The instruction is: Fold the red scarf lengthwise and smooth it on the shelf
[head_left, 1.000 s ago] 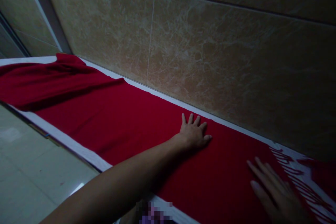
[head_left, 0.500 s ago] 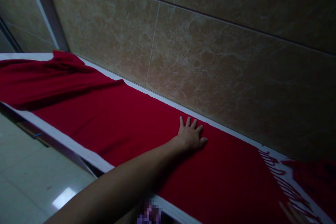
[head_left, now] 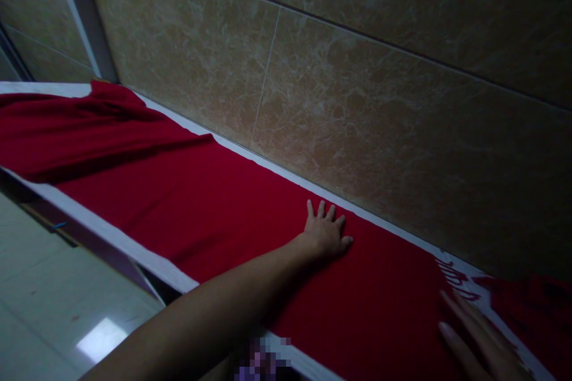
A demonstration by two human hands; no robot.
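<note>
A long red scarf (head_left: pixel 232 208) with a fringed right end lies stretched along a narrow white-topped table. My left hand (head_left: pixel 326 232) rests palm down on the cloth near its far edge, fingers spread wide. At the lower right my right hand (head_left: pixel 478 339) is partly in view over the fringed end, its fingers extended and holding nothing visible. The fringe (head_left: pixel 456 283) shows beyond those fingers, and the rest of it is hidden by the hand. Toward the left the scarf bunches into loose folds.
A marbled tan tiled wall (head_left: pixel 357 101) runs right behind the white table edge (head_left: pixel 179 271). Another dark red cloth (head_left: pixel 536 315) lies at the right end. Pale floor tiles (head_left: pixel 40 297) show at the lower left, below the table.
My right hand has come further into view, moving up and left over the fringed end. My left hand stays in the same place on the scarf.
</note>
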